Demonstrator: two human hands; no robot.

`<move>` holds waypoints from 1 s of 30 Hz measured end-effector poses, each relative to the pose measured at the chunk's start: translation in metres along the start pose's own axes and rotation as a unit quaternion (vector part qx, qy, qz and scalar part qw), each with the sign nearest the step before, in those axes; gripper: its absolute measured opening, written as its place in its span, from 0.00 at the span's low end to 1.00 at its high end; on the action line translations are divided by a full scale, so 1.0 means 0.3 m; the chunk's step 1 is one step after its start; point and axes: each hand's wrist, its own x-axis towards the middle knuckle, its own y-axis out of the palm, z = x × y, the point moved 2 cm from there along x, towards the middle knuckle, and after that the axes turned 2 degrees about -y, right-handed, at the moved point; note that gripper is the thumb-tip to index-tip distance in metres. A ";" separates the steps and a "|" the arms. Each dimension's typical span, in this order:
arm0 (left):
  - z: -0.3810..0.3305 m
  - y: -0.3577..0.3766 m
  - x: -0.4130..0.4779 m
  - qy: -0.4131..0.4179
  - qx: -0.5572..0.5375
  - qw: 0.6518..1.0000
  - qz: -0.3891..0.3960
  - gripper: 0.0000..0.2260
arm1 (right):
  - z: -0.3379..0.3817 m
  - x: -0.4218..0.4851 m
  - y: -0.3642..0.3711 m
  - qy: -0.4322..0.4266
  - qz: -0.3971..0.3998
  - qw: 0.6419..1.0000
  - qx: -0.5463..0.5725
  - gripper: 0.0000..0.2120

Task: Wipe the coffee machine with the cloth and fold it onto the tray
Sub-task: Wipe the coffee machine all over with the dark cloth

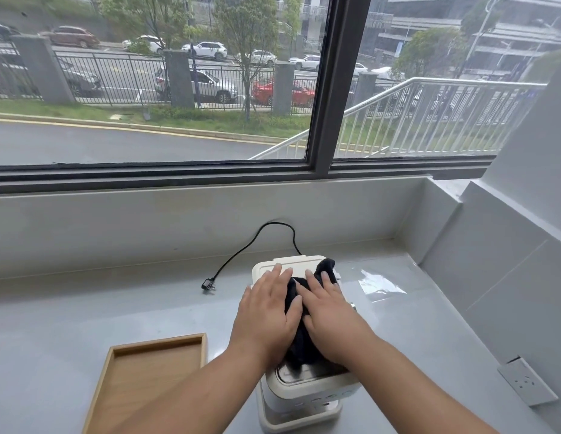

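We press both hands flat on the cloth [299,336] atop the coffee machine [299,383]: left hand [268,311] and right hand [331,311] lie side by side, fingers straight, gripping nothing. Flat palms likely spread pressure for wiping the lid. Cloth is black, bunched, one corner poking up at the far edge. Wooden tray [116,355] waits on the counter [85,308], just left of the machine. Power cord [241,252] lies unplugged behind.

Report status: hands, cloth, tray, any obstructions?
Left hand and right hand flat, pressing black cloth on coffee machine top. Wooden tray holds nothing, left of machine. Nothing blocking.
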 end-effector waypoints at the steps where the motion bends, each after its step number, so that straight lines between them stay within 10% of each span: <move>1: -0.004 -0.003 -0.001 0.000 0.004 1.000 -0.001 0.32 | 0.003 0.015 -0.005 0.001 -0.001 1.000 -0.007 0.29; 30: -0.026 -0.030 -0.004 0.077 0.020 0.997 0.020 0.34 | 0.059 -0.137 0.029 -0.097 0.031 0.994 -0.046 0.32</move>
